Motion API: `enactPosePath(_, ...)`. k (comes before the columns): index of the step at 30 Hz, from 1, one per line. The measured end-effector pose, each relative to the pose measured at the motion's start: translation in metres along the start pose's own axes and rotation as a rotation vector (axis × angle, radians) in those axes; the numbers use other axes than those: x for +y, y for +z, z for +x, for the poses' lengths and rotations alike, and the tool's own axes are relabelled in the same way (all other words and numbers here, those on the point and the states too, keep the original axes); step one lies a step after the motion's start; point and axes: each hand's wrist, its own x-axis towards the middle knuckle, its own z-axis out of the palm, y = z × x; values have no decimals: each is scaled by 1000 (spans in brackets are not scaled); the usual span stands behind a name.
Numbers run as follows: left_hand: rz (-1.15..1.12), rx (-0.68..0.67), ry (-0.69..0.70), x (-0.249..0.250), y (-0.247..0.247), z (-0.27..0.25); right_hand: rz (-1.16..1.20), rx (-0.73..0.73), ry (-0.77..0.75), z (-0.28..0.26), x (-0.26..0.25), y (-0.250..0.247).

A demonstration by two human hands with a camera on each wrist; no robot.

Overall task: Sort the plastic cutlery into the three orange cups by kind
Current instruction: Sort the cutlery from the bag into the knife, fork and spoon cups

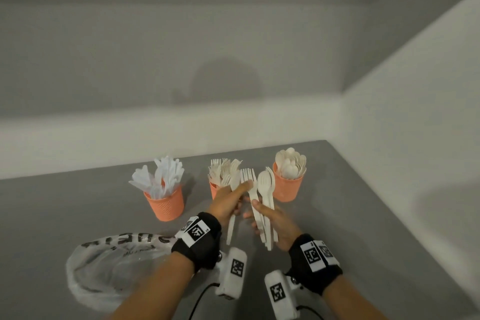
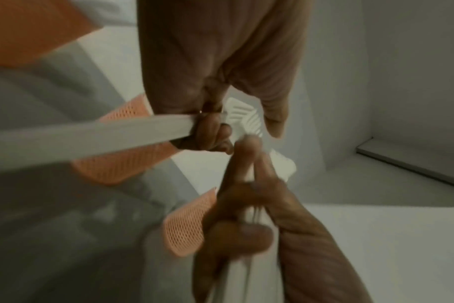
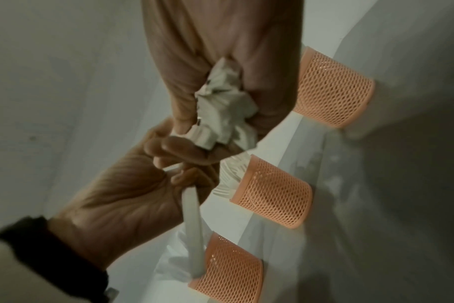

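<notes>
Two raised hands (image 1: 255, 209) (cutlery gripped)

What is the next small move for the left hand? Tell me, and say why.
Probably carry the fork that the left hand pinches over to the middle cup and drop it in handle first. That cup already holds forks and sits just behind the hand, while the right hand holds a fork and spoons yet to be sorted.
</notes>
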Motion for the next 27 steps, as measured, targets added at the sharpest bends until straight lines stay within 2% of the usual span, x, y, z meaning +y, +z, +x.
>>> enactPosePath(2, -52, -36, -4, -3, 9, -3, -17, 5, -4, 0, 1, 0)
enactPosePath(6, -103, 7, 12, 1, 21, -6, -52, -6, -5, -2, 0, -2)
enactPosePath(10, -96, 117, -9, 2, 21, 0, -60, -19, -26, -3, -5, -5)
enactPosePath(14, -301, 224, -77, 5, 16, 6, -73, -14, 6, -4, -4, -7)
enactPosePath(19, -542, 256, -150, 19, -5, 9, -85, 2, 61, -4, 1, -11)
enactPosePath(22, -587, 378, -98, 28, -27, 16, -188, 91, 51, -3, 1, -16)
enactPosePath(27, -518, 662, 90, 44, -54, 27, -174, 112, 58, 1, -5, -23)
